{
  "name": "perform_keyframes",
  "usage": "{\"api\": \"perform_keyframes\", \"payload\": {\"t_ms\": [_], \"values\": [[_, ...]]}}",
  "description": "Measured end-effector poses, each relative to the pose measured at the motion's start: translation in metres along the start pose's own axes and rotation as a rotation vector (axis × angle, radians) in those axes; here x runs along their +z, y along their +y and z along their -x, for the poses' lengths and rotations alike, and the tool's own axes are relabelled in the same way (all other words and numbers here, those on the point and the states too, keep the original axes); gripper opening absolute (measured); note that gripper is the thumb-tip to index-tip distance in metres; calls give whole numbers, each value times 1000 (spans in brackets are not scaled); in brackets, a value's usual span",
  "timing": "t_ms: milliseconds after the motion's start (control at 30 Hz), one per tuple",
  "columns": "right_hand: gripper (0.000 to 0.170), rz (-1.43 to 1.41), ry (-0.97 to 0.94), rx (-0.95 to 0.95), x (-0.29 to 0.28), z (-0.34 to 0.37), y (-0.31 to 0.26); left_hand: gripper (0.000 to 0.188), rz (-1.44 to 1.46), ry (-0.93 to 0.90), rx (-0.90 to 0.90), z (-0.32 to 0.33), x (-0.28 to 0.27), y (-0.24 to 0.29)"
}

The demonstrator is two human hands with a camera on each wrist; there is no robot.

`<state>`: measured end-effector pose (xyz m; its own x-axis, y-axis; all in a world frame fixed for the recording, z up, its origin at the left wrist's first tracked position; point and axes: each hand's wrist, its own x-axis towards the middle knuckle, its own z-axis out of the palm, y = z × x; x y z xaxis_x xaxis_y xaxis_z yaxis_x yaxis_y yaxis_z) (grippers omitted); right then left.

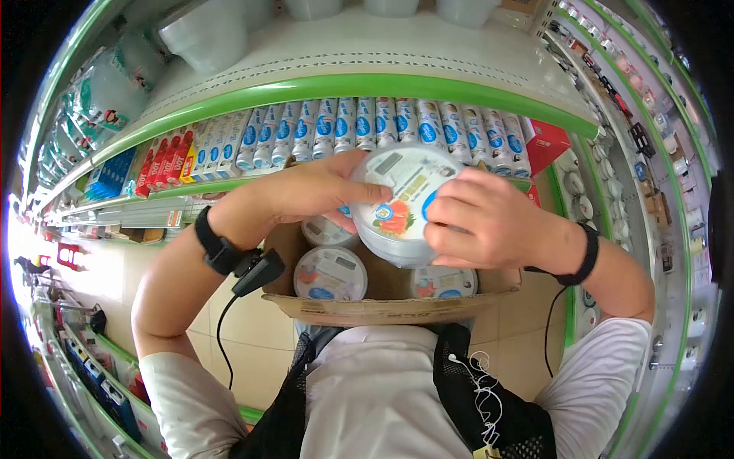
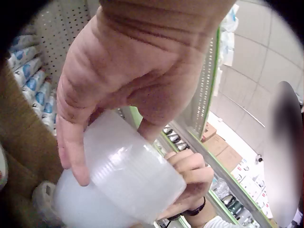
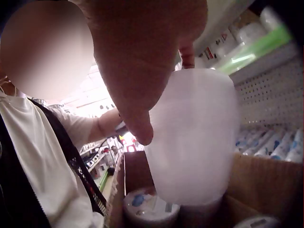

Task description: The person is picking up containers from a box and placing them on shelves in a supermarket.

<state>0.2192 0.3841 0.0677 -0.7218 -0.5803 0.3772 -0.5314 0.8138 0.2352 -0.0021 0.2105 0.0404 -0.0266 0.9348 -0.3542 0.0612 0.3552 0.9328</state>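
Over a cardboard box (image 1: 375, 310), both hands hold a round translucent plastic storage container (image 1: 401, 200) with a printed label on its lid. The left hand (image 1: 313, 187) grips it from the left, thumb lying on the lid. At the right side, the right hand (image 1: 493, 218) holds it with curled fingers at the edge of the label. The container is tilted, and its smooth side wall (image 3: 194, 137) shows in the right wrist view. Inside the box stand similar lidded containers, one at the left (image 1: 330, 274) and another at the right (image 1: 443, 282).
Ahead, a green-edged shelf (image 1: 367, 86) carries clear plastic tubs (image 1: 205, 34). Below it stands a row of blue-and-white spray cans (image 1: 323, 128), with red boxes (image 1: 164, 161) to their left. Stocked shelving (image 1: 638, 164) runs along the right. Tiled floor (image 1: 264, 336) surrounds the box.
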Motion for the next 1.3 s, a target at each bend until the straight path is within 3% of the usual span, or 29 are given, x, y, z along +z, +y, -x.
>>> {"api": "perform_keyframes", "payload": {"t_ms": [67,200,300,433,600,633,667,700,767,800,867,1033,1300], "values": [[46,-170,-144,-34,20,0,6,69,103,-68,-127,-9,-5,-12],[50,-352,-356,38,55,3,14,68,85,-135,-77,-36,-13,-65],[52,-418,-481,200,76,14,22,68,-67,6,-229,-42,-9,-86],[71,-632,-503,394,94,31,39,70,-22,-80,-238,-55,-3,-83],[79,-602,-662,420,99,33,37,73,-6,-122,-222,-70,3,-112],[79,-628,-737,425,101,34,34,77,-344,-189,-245,-72,0,-112],[79,-630,-735,427,106,37,32,82,-682,-254,-264,-74,-4,-113],[78,-629,-763,392,114,42,30,82,-684,-256,-265,-77,-10,-122],[78,-630,-789,358,121,47,26,93,-836,-250,-71,-85,-25,-143],[76,-595,-799,349,122,47,25,93,-837,-252,-73,-85,-25,-134],[73,-563,-806,342,126,47,25,100,-802,-450,-127,-83,-20,-106],[62,-769,-766,395,146,49,36,99,-870,-441,-307,-92,-16,-105],[70,-689,-827,379,144,36,32,98,-957,-440,-383,-100,-18,-102]]}}
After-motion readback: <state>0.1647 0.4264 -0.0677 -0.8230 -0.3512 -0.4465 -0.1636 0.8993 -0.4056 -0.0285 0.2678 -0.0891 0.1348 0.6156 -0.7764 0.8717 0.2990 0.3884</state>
